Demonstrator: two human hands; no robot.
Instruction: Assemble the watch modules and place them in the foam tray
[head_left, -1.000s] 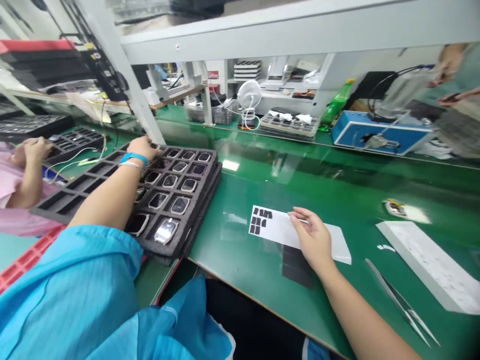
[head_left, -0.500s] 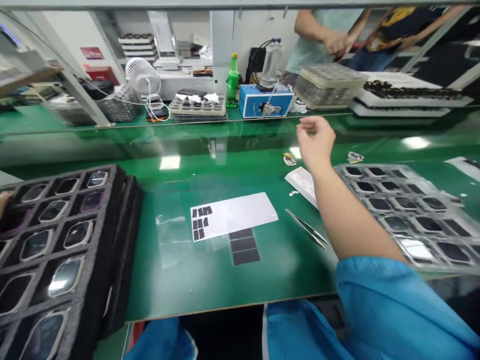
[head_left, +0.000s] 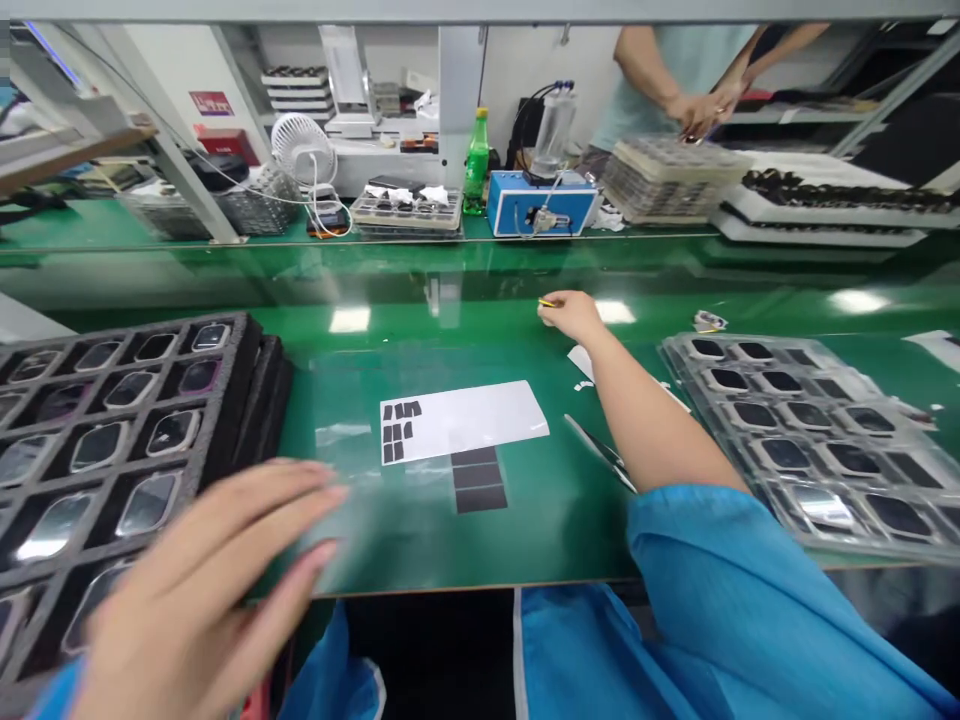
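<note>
My right hand [head_left: 571, 315] reaches over the green bench, its fingers pinched on a small yellow-edged part [head_left: 549, 303] that they mostly cover. In the left foreground, my left hand [head_left: 217, 570] is blurred by motion. Its fingers are stretched out with the thumb apart, and it holds nothing. Between the hands lies a white sheet [head_left: 472, 415] with small black pieces along its left end. A strip of black rectangles [head_left: 480, 485] sticks out below it. Tweezers [head_left: 596, 450] lie on the bench beside my right forearm, which partly covers them.
Black foam trays [head_left: 244, 370] holding watch-like screens stand stacked at the left. Clear plastic trays [head_left: 847, 385] with similar screens lie at the right. Another small part [head_left: 709, 321] rests behind them. A blue box [head_left: 540, 205], green bottle [head_left: 476, 165] and co-worker's hands [head_left: 705, 110] are at the back.
My right hand has come down and left, and the small yellow-edged part from the bench is now in its fingers. My left hand has swung in from the left edge. The view has shifted slightly.
</note>
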